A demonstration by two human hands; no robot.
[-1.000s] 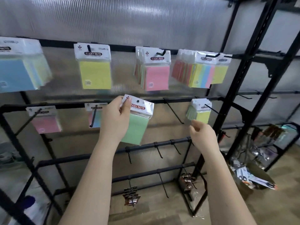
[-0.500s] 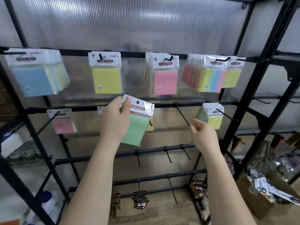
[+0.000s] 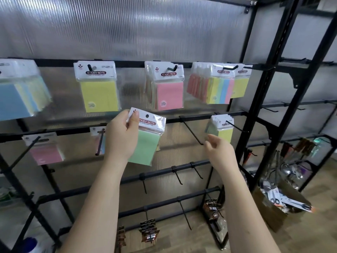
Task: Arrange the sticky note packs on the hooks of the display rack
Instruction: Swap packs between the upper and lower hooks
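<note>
Head view: left hand — thumb pinching the header card — holds a green sticky note pack before the display rack; right hand, fingers loosely curled, holds nothing near a bare hook.

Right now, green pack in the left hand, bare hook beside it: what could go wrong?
1. The left hand pinches the green pack by one header corner, so it hangs tilted; its punch hole may miss the tip of the empty hook.
2. The right hand hovers open near that tip and could snag on it.
3. Reaching in could knock the yellow packs on the next hook.
</note>
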